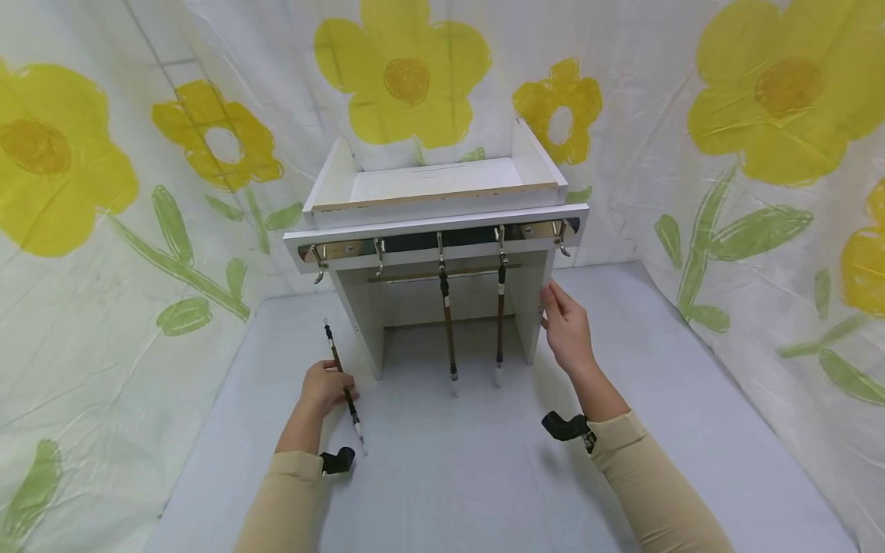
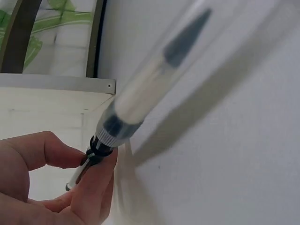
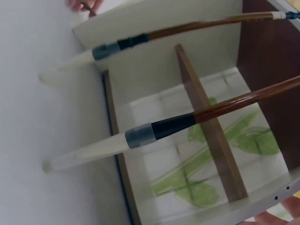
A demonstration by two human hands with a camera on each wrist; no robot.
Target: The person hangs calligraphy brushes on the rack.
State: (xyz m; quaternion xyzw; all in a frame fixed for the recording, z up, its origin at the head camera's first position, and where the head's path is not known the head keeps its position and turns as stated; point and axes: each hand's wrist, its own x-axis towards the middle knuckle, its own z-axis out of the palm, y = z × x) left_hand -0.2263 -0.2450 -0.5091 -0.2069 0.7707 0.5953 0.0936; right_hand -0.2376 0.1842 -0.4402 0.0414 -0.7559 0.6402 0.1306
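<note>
My left hand (image 1: 325, 388) pinches a calligraphy brush (image 1: 339, 355) between thumb and fingers, left of a white wooden shelf unit (image 1: 442, 207). The brush slants, its hanging loop up and its capped tip down. A clear cap (image 2: 154, 75) covers its pale, dark-pointed bristles in the left wrist view. Two more capped brushes hang from the shelf's metal hook rail (image 1: 408, 241): one brush (image 1: 448, 322) on the middle hook, another brush (image 1: 501, 315) on the hook to its right. My right hand (image 1: 568, 330) grips the front edge of the shelf's right side panel (image 1: 534, 307).
The outer hooks, a left hook (image 1: 318, 263) and a right hook (image 1: 563, 238), carry nothing, nor does the second hook (image 1: 379, 257) from the left. A wooden crossbar (image 3: 211, 122) spans the unit inside. Behind the pale table (image 1: 442, 476) hangs a flowered curtain (image 1: 622, 115).
</note>
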